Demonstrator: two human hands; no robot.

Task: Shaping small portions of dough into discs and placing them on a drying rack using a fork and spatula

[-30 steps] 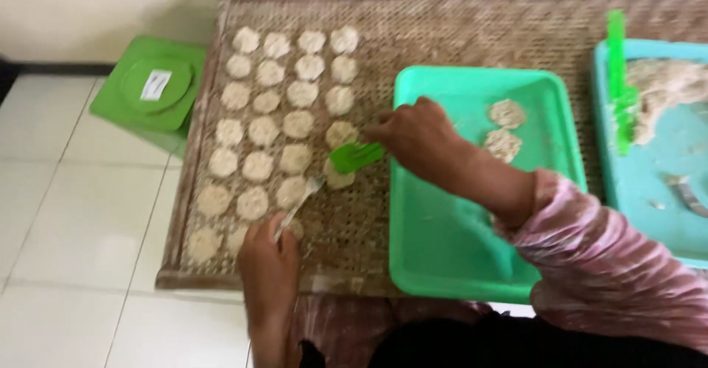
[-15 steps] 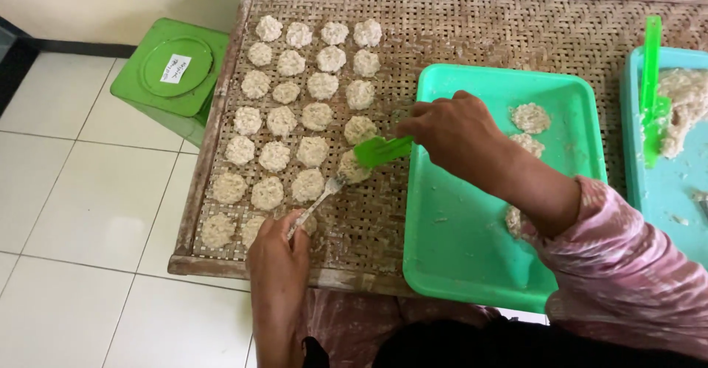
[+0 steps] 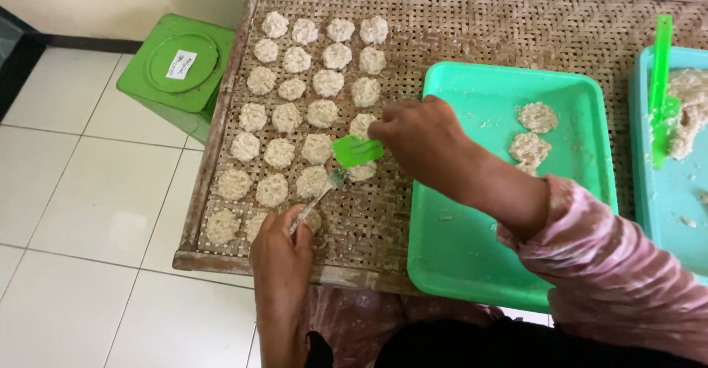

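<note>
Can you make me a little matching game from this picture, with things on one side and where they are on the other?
Things:
1. green spatula
2. fork
3. green lidded bin
4. two dough patties

Places:
A. on the white tiled floor, beside the woven tray
B. in the left hand
C. inside the green plastic tray
D. in the right hand

Pairs: 1-D, 2-B, 3-A, 4-C

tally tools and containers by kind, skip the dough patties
Trays: 2, turquoise tray and blue tray
Spatulas: 2, green spatula in right hand, second green spatula in the blue tray
Forks: 1, fork in left hand
Bins: 1, green lidded bin on the floor
Total: 6
</note>
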